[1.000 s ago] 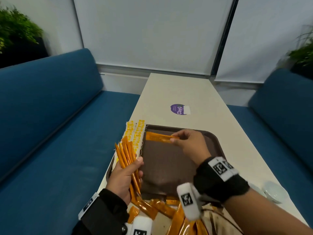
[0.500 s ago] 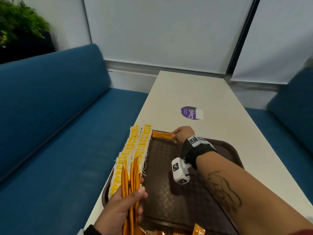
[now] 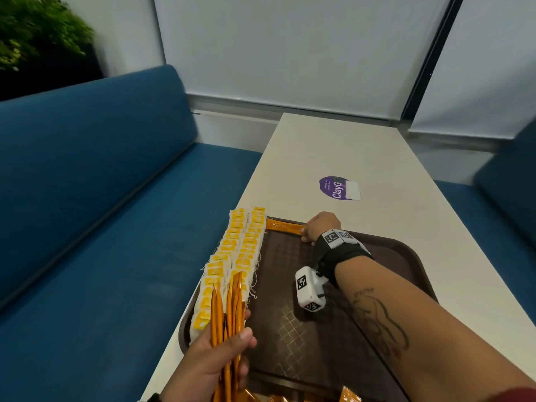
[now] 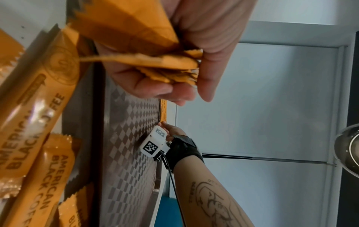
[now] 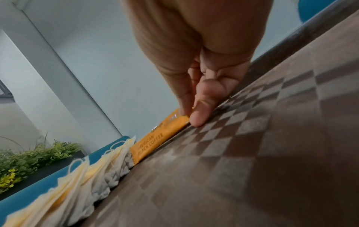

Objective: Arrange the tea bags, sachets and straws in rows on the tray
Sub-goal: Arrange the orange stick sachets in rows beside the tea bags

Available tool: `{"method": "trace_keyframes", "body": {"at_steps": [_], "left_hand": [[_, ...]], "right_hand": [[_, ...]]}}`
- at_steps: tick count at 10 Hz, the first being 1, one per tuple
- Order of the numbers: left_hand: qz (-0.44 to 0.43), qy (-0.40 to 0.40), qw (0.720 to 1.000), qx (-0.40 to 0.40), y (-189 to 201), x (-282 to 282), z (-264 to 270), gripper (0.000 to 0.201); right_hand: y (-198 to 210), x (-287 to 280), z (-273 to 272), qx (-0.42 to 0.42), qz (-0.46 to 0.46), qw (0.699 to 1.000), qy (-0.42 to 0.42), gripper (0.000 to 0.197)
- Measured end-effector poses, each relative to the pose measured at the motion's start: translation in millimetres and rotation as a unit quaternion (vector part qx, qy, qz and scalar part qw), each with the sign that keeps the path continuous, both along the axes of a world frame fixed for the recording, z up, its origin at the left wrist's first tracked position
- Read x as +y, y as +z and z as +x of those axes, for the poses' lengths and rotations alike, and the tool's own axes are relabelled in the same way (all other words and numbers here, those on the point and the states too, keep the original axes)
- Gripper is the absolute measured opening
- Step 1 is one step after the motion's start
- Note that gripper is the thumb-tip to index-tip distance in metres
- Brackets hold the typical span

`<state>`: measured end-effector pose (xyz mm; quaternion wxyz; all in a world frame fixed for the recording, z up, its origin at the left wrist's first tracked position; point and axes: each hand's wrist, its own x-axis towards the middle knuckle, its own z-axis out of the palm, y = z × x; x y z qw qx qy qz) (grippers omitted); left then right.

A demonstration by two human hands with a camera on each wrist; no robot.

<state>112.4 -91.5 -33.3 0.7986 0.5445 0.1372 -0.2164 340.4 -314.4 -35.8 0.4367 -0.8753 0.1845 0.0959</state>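
Tray [image 3: 406, 256], brown with a diamond pattern, on a white table [image 3: 333, 146] between blue benches [image 3: 87, 198]. Along the tray's left side, two rows of tea bags [image 3: 240, 250], white with yellow tags, overlapping from near edge to far edge. Against the far rim, just right of the tea bags' far end, one orange sachet [image 3: 282, 226], lying flat and crosswise, printed "AMERICAN BLACK COFFEE" in the right wrist view [image 5: 155, 142]. Right hand [image 3: 320, 227] at that sachet's right end, thumb and fingers [image 5: 202, 113] pinching it there, fingertips down at the tray floor. Left end of the sachet touching or nearly touching the last tea bag; cannot tell which.

Left hand [image 3: 208, 361] at the near left corner, above the tea bags' near end, fingers and thumb wrapped round a bundle [image 3: 229, 311] of orange sachets, ends fanned upward and away. Same grip in the left wrist view [image 4: 174, 61], jagged sachet ends gathered in the fist [image 4: 151, 66].

More loose sachets [image 4: 38, 122] in a heap on the table at the tray's near edge, some overlapping. Purple sticker [image 3: 338, 188] on the table beyond the tray. Green plant [image 3: 37, 33] behind the left bench. White blinds [image 3: 290, 47] at the far wall.
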Motion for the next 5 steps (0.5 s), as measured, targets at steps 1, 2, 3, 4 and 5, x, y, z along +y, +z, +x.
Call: {"method": "trace_keyframes", "body": {"at_steps": [1,2,3,4,5], "left_hand": [[-0.001,-0.004,1.000,-0.001,-0.1,0.8,-2.0,0.051],[0.000,-0.005,1.000,-0.002,-0.3,1.6,-3.4,0.051],[-0.001,-0.008,1.000,-0.002,-2.2,1.5,-3.8,0.051],[-0.003,-0.009,1.000,-0.001,-2.8,-0.4,-4.5,0.051],[-0.004,-0.007,1.000,0.001,-3.7,-3.7,-5.4,0.052]], "right_hand": [[-2.4,-0.1,2.0,0.001,0.005,1.000,-0.009,0.031],[-6.2,-0.8,3.4,-0.008,0.008,1.000,-0.014,0.030],[-8.3,-2.4,3.5,-0.015,-0.008,1.000,-0.018,0.029],[-8.3,-2.3,3.6,-0.024,-0.030,0.999,-0.017,0.028],[-6.7,-0.1,3.8,-0.013,-0.112,0.993,-0.024,0.025]]}}
